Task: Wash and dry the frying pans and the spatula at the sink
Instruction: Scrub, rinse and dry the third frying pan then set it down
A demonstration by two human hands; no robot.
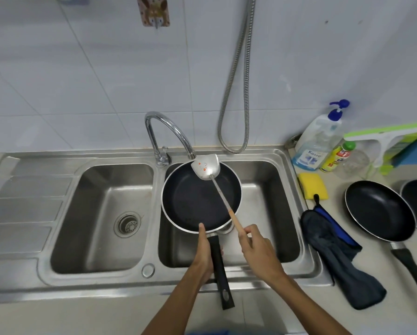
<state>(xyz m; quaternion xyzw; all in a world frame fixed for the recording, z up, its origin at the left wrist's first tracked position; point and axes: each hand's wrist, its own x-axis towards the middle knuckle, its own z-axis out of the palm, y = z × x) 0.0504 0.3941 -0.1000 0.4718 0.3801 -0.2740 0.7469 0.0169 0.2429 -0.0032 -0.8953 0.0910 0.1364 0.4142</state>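
Over the sink's (94,284) right basin, a person is holding a frying pan (197,201) and a spatula (206,166) under the faucet (164,124).
The left hand (206,252) is gripping the pan's black handle and the right hand (258,252) is pinching the spatula's wooden shaft. Its red-flecked blade is sitting just below the spout. Keeping the pan level underneath should catch the runoff. A sponge (312,184) is lying nearby on the counter.

"Kasso" on the pump bottle (317,141) label — yellow bottle's (336,157) print unreadable
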